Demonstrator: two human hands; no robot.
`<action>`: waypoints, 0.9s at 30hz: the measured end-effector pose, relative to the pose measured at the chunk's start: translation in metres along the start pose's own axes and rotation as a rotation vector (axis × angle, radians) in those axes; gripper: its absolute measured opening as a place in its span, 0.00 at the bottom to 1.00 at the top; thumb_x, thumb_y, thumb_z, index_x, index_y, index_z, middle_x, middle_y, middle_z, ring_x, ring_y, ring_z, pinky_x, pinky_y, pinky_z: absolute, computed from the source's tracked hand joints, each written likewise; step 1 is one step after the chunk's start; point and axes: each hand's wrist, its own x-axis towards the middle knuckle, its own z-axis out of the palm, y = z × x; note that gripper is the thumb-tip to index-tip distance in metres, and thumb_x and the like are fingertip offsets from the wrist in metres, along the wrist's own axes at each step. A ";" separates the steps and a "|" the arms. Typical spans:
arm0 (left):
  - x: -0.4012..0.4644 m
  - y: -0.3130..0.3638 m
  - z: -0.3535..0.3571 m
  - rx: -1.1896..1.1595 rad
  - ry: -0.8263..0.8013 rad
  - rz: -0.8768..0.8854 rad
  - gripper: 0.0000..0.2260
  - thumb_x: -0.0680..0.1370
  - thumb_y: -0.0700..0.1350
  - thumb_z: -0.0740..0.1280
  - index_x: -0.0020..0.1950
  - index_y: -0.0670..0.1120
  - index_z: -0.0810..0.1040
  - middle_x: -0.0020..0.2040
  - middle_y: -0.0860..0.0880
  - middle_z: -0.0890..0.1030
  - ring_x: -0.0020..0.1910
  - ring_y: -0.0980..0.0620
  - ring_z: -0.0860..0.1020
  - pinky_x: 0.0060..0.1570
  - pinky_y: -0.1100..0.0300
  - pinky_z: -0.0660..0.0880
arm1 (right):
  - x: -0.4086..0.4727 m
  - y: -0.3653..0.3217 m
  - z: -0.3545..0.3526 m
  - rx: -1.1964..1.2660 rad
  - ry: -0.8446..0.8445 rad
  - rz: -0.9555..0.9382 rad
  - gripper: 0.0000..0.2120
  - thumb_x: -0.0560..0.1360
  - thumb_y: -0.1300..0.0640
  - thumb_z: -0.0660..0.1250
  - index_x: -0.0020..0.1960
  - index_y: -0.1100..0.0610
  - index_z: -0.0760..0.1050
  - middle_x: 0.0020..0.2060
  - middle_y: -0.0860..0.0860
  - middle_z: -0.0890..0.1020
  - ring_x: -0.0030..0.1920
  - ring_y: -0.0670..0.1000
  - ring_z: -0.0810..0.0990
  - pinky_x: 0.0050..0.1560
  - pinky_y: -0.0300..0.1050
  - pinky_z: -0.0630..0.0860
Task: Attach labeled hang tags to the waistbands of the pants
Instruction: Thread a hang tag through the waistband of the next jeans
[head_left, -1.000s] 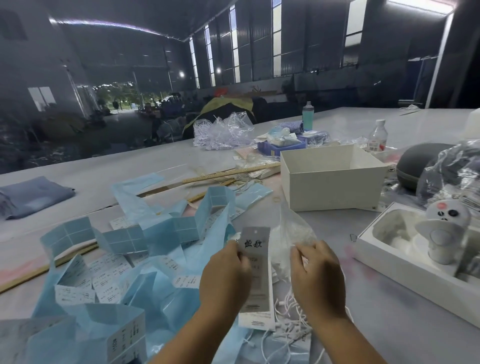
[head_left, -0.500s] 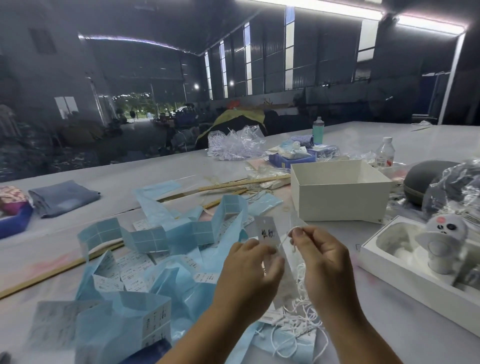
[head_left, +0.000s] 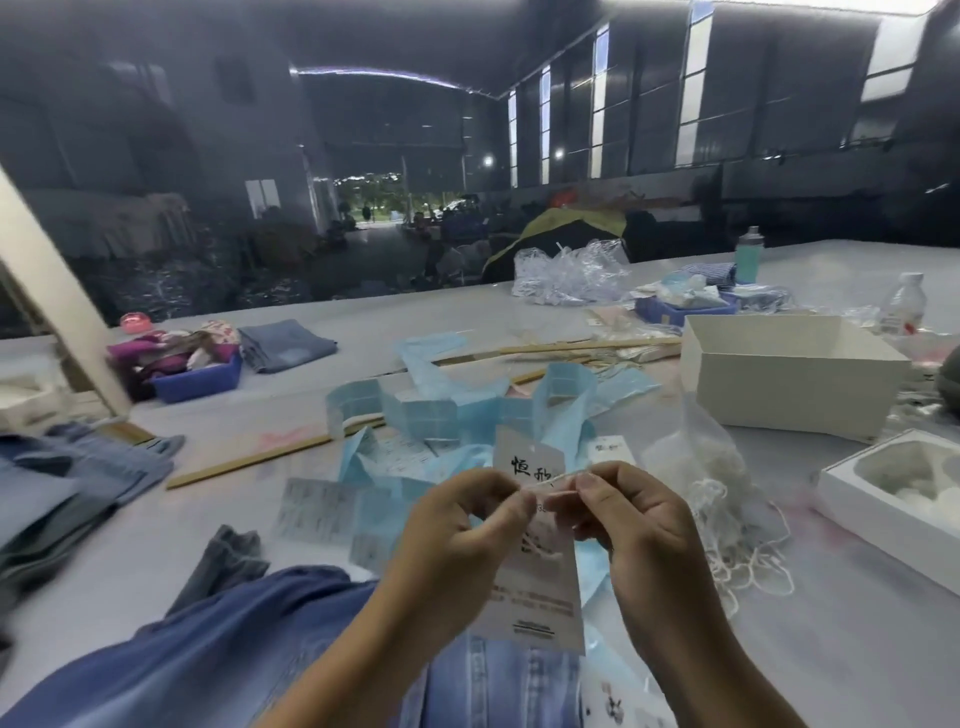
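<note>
I am seeing the left hand (head_left: 457, 525) and the right hand (head_left: 631, 519) pinching together at the upper part of a white hang tag (head_left: 535, 561), fingers curled; a thin white string (head_left: 550, 483) is running between the fingertips, though I cannot tell exactly how it is passing through the tag. The tag is hanging upright in front of me, bearing black characters near its top. Just below the tag, blue denim pants (head_left: 249, 654) are lying on the counter (head_left: 831, 639). Behind the tag, blue label strips (head_left: 447, 415) are sprawling in a heap. Right of the tag, a loose pile of white strings (head_left: 737, 530) is sitting, with a white box (head_left: 789, 384) beyond it.
</note>
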 end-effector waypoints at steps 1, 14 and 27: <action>-0.009 -0.003 -0.007 -0.052 0.003 -0.040 0.09 0.76 0.52 0.69 0.36 0.52 0.81 0.33 0.49 0.80 0.32 0.54 0.78 0.32 0.62 0.71 | -0.006 0.000 0.006 0.052 -0.004 0.028 0.15 0.80 0.64 0.61 0.38 0.60 0.81 0.35 0.58 0.84 0.36 0.52 0.81 0.39 0.42 0.76; -0.102 -0.038 -0.069 -0.074 0.064 -0.228 0.14 0.70 0.56 0.70 0.40 0.45 0.82 0.41 0.35 0.81 0.35 0.46 0.79 0.38 0.52 0.72 | -0.052 0.010 0.040 0.228 0.015 0.458 0.10 0.77 0.64 0.61 0.37 0.61 0.74 0.27 0.56 0.75 0.21 0.47 0.63 0.20 0.37 0.60; -0.110 -0.034 -0.059 0.095 -0.039 -0.149 0.07 0.78 0.48 0.70 0.40 0.50 0.83 0.37 0.47 0.84 0.34 0.54 0.82 0.31 0.65 0.74 | -0.082 0.004 0.051 -0.837 -0.469 -0.386 0.11 0.74 0.57 0.72 0.56 0.50 0.81 0.54 0.38 0.77 0.58 0.37 0.72 0.60 0.29 0.68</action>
